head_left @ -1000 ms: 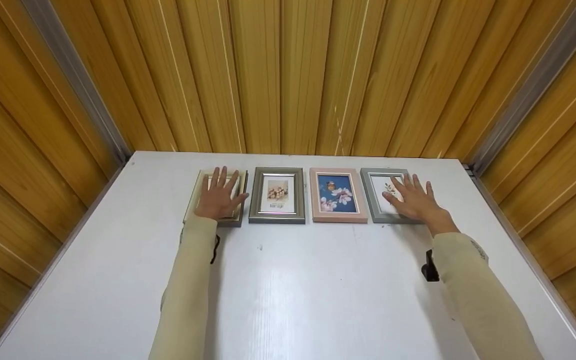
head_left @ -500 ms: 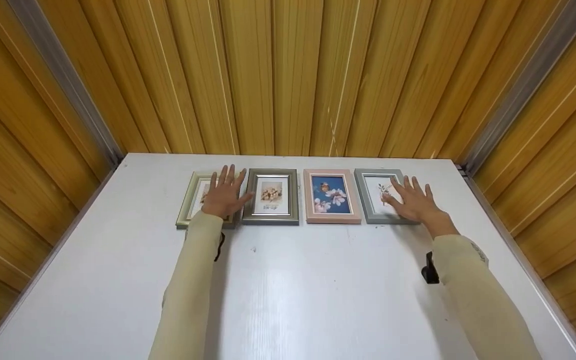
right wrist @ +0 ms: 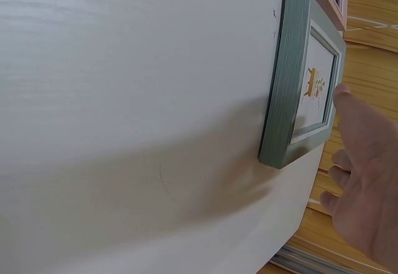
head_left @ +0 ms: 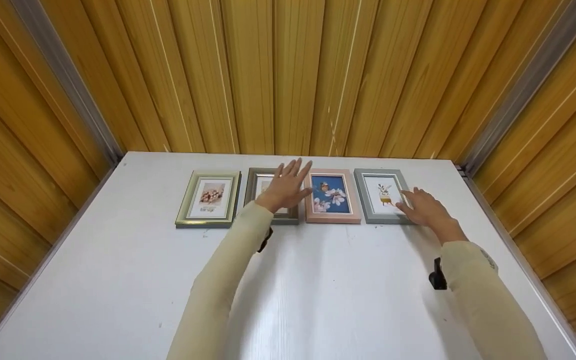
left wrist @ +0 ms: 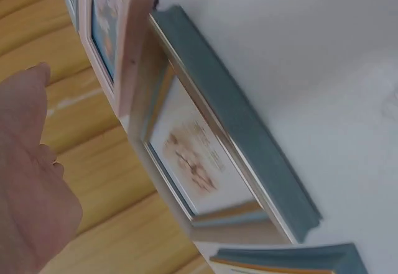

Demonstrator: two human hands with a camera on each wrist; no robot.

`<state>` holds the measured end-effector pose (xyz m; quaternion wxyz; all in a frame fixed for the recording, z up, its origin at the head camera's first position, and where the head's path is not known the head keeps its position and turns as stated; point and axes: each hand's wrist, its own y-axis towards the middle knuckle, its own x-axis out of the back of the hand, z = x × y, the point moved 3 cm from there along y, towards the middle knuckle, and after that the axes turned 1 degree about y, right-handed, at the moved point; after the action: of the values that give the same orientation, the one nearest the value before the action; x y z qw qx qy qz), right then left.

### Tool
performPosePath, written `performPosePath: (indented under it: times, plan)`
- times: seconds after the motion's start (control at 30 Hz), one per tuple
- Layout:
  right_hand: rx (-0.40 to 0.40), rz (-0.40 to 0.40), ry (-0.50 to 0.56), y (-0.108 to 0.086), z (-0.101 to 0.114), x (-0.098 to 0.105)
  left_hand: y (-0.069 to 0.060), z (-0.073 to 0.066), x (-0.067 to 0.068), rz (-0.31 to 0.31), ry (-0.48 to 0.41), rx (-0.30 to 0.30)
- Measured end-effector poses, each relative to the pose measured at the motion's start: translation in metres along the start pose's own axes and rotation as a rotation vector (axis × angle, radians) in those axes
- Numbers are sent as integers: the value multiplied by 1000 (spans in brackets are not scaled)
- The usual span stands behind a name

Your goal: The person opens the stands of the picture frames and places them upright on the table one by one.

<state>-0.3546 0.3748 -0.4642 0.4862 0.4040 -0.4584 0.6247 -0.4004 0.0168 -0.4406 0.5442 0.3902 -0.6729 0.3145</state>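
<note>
From left, a pale-gold frame [head_left: 212, 198] is lying on the white surface [head_left: 288, 295]; I am spreading the left hand [head_left: 285, 191], released, over the dark frame [head_left: 258, 187]; a pink frame [head_left: 334, 196] is lying next; I am extending the right hand [head_left: 427, 210], grasping nothing, over the right edge of the grey-blue frame [head_left: 382, 194], contact unclear.

Ribbed panels [head_left: 248, 75] at 12 o'clk: wood-grain, satin. Table [head_left: 328, 295] at 6: smooth, semi-gloss. Pale-gold frame [head_left: 209, 199] at 9: glossy, metallic-lkg. Pink frame [head_left: 333, 196] & grey-blue frame [head_left: 381, 195] at 3: matt, latter w/ fine-lined sides. Sleeves [head_left: 213, 285] at 4 & 7: matt cloth.
</note>
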Motion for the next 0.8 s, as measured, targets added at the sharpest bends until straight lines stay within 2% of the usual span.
performPosePath:
  times: [0.13, 0.27, 0.4, 0.5, 0.63, 0.7, 0.8]
  plan:
    - [-46, -3, 2, -5, -6, -1, 11, -35, -6, 2, -37, -87]
    - [-43, -75, -1, -10, -9, -3, 27, -68, -17, -19, -154, -109]
    - [-22, -155, 40, -9, -7, -8, 41, -97, -34, -7, -344, -76]
    - [-16, -171, 87, -6, -4, -15, 46, -116, -46, 9, -520, -63]
    - [-30, -179, 135, -3, -5, -25, 49, -136, -58, -8, -723, -56]
    - [-35, -195, 143, -3, -6, -29, 49, -143, -63, -10, -794, -21]
    - [-35, -225, 142, -4, -8, -33, 48, -149, -69, -14, -894, 70]
